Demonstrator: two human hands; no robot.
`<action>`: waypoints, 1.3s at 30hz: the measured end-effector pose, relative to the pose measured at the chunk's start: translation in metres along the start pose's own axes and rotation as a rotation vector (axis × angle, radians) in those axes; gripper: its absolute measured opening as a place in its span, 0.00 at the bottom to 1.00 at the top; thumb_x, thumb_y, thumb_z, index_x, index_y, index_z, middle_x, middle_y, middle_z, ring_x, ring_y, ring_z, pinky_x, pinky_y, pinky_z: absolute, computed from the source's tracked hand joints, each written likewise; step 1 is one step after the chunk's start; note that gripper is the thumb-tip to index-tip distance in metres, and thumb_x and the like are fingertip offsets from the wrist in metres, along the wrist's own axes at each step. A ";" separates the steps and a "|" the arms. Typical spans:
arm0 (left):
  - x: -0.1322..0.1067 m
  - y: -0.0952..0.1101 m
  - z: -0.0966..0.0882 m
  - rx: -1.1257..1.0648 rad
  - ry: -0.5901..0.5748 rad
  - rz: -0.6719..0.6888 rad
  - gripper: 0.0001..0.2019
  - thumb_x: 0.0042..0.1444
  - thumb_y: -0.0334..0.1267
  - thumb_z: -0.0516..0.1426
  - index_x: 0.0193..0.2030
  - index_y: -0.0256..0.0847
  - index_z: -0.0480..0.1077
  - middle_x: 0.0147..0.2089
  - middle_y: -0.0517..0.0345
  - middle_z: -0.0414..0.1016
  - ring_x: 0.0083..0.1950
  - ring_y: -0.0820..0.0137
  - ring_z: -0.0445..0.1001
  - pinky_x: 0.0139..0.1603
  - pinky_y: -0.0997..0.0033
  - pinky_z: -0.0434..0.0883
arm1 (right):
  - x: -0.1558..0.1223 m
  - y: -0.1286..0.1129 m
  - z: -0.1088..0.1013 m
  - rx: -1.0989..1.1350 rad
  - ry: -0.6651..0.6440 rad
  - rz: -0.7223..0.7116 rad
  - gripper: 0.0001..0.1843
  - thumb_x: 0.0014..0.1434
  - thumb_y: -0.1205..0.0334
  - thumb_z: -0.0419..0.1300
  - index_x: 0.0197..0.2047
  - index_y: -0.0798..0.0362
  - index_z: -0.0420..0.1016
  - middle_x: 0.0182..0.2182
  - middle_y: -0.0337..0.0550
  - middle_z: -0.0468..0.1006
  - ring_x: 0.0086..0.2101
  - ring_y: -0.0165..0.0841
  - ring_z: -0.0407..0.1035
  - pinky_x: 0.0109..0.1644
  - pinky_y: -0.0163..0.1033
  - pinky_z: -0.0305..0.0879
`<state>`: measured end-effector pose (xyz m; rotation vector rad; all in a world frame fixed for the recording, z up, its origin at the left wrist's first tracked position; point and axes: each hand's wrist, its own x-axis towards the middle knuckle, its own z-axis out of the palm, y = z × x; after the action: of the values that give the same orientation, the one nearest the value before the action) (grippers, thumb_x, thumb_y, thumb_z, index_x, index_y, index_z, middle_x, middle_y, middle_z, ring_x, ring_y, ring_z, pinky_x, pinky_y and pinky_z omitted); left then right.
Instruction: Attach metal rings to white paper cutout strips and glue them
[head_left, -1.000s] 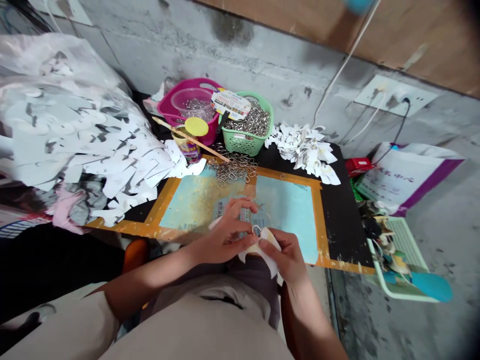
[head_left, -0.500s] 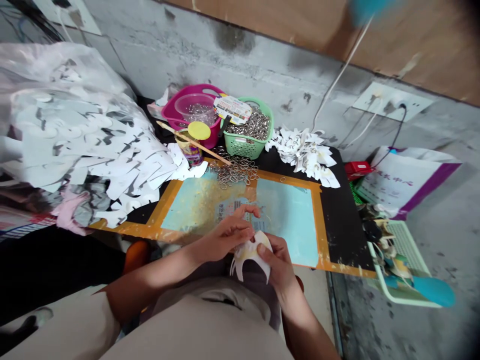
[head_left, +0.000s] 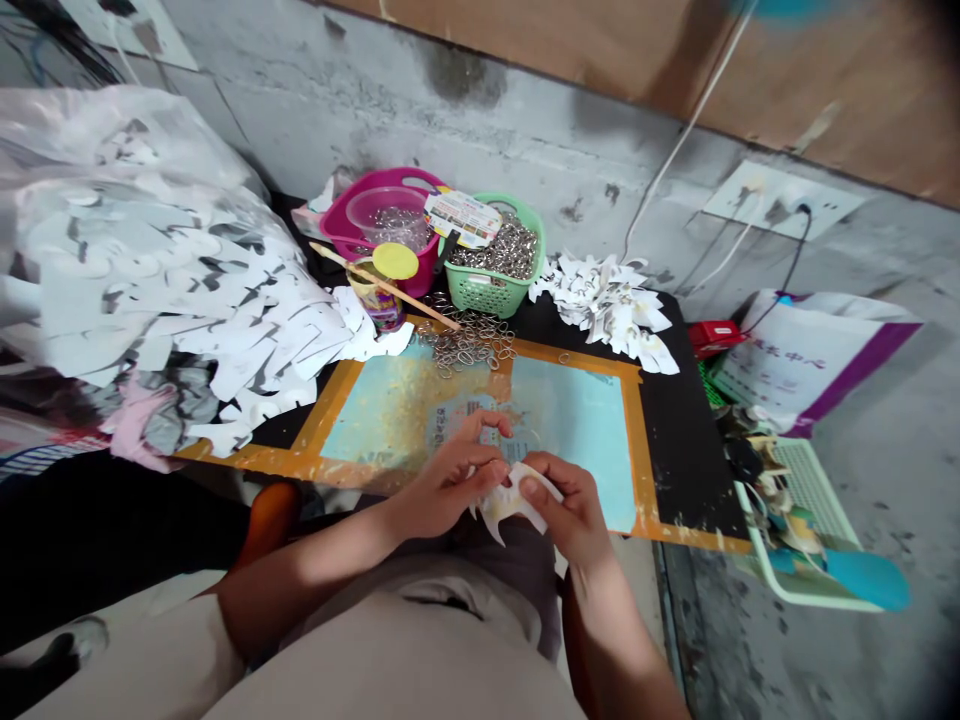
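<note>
A white paper cutout is held narrowly between the left hand and the right hand, above a blue board edged in orange tape. Loose metal rings are heaped just beyond it, a green basket of rings stands at upper centre, and white paper offcuts are piled at the left of the frame.

Left hand and right hand curl close together.

Scuffed grey concrete wall around a white socket plate, brown wooden panel just above the plate, white cable (slightly slack) rising beside it, and stained concrete floor well below, past a black table to the plate's lower left.
</note>
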<state>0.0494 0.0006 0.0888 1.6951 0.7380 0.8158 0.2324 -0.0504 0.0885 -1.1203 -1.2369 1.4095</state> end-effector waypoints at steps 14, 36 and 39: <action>0.003 -0.012 0.016 0.136 0.400 -0.025 0.23 0.67 0.51 0.49 0.27 0.39 0.72 0.47 0.49 0.67 0.51 0.61 0.68 0.52 0.60 0.68 | 0.012 0.041 0.017 0.838 0.361 0.161 0.38 0.49 0.25 0.57 0.41 0.54 0.77 0.39 0.53 0.80 0.38 0.43 0.75 0.38 0.47 0.71; 0.004 -0.004 0.018 -0.063 0.270 -0.108 0.23 0.64 0.54 0.53 0.26 0.39 0.69 0.47 0.49 0.64 0.52 0.61 0.66 0.52 0.62 0.69 | 0.000 0.022 0.044 0.276 0.519 -0.043 0.13 0.57 0.53 0.67 0.42 0.52 0.82 0.40 0.46 0.84 0.40 0.39 0.78 0.49 0.43 0.73; 0.004 -0.004 0.022 -0.205 0.270 -0.157 0.24 0.63 0.56 0.54 0.25 0.38 0.69 0.47 0.48 0.64 0.51 0.60 0.66 0.46 0.65 0.72 | 0.002 0.026 0.048 0.420 0.544 -0.014 0.14 0.55 0.51 0.68 0.39 0.53 0.82 0.36 0.46 0.84 0.36 0.38 0.77 0.44 0.43 0.74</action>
<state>0.0692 -0.0066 0.0813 1.3418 0.9257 0.9854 0.1830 -0.0578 0.0663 -1.0908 -0.5324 1.1699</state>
